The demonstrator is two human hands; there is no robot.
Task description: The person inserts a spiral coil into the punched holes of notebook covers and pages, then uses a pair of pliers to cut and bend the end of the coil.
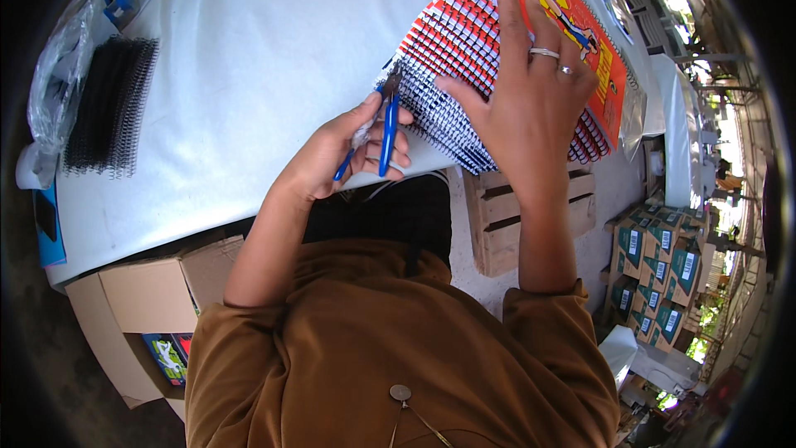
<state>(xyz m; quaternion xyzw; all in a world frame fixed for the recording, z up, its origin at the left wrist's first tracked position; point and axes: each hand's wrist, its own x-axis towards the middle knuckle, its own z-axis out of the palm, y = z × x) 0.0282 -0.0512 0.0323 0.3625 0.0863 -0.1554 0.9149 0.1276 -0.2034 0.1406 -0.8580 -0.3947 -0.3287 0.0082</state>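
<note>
A tall, slanting stack of spiral-bound notebooks (452,41) lies at the right side of the white-covered table, with black wire coils showing along its near-left face. The top notebook (612,104) has a red cover with a cartoon figure. My left hand (325,152) is closed around blue-handled cutting pliers (388,134), whose dark jaws touch or nearly touch the coil ends at the stack's left corner. Fingers spread, my right hand (535,95) rests over the top and coil side of the stack, hiding part of both.
Loose black spiral coils (112,108) lie at the table's left, beside a clear plastic bag (60,87) and a blue tape dispenser (120,4). An open cardboard box (149,294) stands below the table edge. A wooden pallet (496,236) and stacked green-brown boxes (655,270) are at right.
</note>
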